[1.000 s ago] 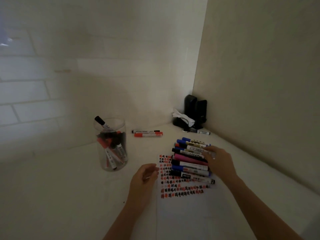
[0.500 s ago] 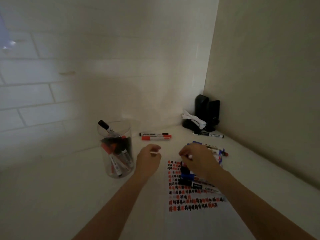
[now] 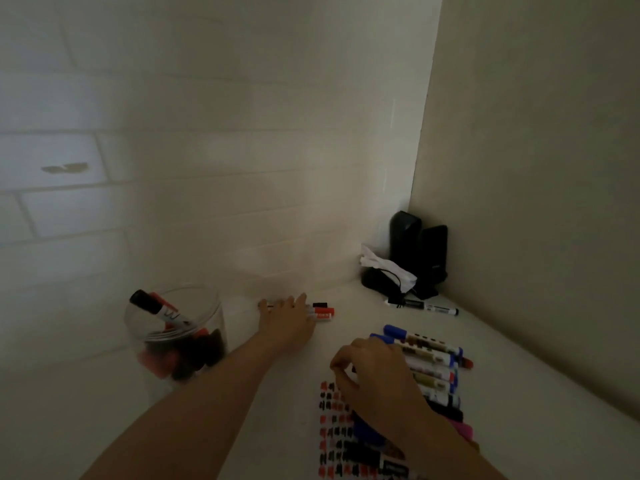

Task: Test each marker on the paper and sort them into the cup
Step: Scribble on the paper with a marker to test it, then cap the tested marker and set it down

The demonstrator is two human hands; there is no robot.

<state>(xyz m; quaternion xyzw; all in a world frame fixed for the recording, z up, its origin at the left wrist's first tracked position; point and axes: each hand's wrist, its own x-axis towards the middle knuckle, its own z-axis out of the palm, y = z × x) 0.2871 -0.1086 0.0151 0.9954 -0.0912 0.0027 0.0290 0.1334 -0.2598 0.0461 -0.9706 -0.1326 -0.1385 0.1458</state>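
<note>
The cup (image 3: 175, 332) is standing left of the paper (image 3: 337, 431). The right hand (image 3: 375, 374) is curling onto the row of markers (image 3: 433, 372) on it. Beyond the paper, the left hand (image 3: 287, 320) is lying with straight fingers over two markers (image 3: 322, 310).

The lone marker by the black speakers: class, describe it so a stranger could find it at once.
Find the two black speakers in the table's far corner. Just in front of them one white-barrelled marker with a black cap lies flat. Unlike the markers stacked on the paper, it lies alone.

A single head-worn view looks forward and down, close over the white counter (image 3: 263, 410) toward a wall corner.
</note>
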